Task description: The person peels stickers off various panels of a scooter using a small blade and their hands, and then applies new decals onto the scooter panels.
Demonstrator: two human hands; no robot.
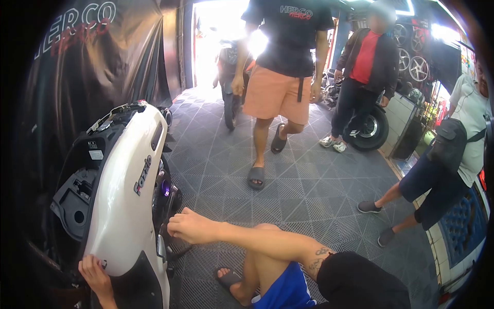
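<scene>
A white scooter body (121,190) with "Fazzio" lettering stands at the left, its seat area open over a black storage compartment (72,206). My left hand (96,275) is at the near lower corner of the white side panel, fingers bent over its edge and closed on it. A small dark spot shows beside those fingers. My right hand (193,226) reaches across to the scooter's right side, beside dark parts (172,201) low on the body. Its fingers are curled closed, and what they hold, if anything, is hidden.
A person in orange shorts (278,92) walks on the grey tiled floor (216,165) ahead. Another in a red shirt (365,56) stands behind, near a loose wheel (368,131). A third person with a black bag (446,147) is at the right. A black curtain (118,56) hangs at the left.
</scene>
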